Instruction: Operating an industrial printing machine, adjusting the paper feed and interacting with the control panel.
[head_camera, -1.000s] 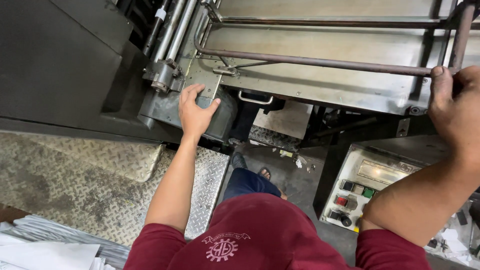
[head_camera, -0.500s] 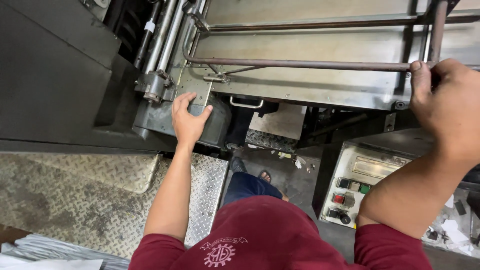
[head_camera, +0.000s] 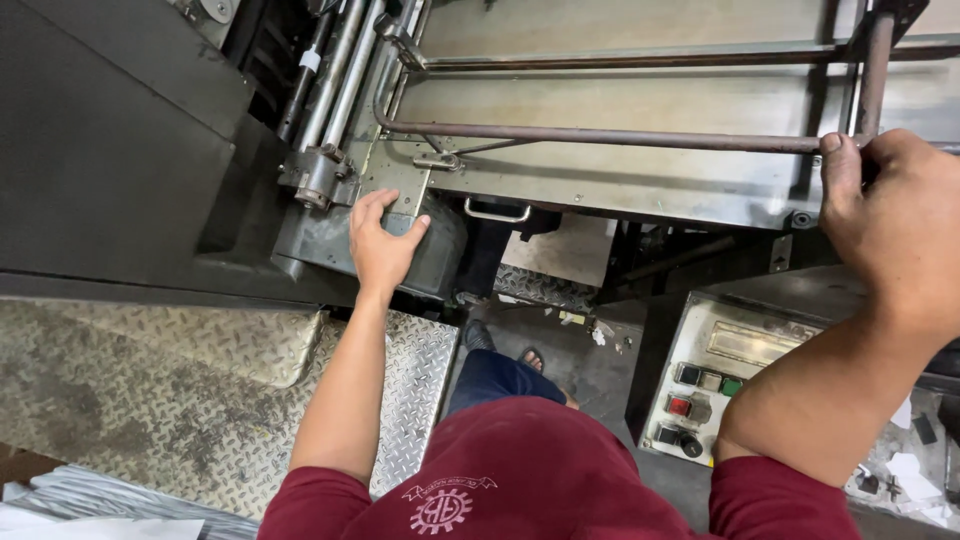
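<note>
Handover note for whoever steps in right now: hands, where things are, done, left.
Left hand: flat, palm down on the grey metal housing at the machine's left front corner, no grip closed on anything.
Right hand: grip wrapped round the rusty guard bar at its right corner.
Steel tray lies under the bar. Control panel with coloured buttons sits low right, untouched. Tread-plate step is below left.
Done: both hands placed. Left: cannot tell from this view.

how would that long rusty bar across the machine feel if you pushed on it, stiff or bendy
Probably stiff: the rusty bar looks like solid metal joined to a frame at both ends. Its rough surface likely gives the right hand a firm, non-slippery hold. It would likely swing with the frame rather than flex.
</note>
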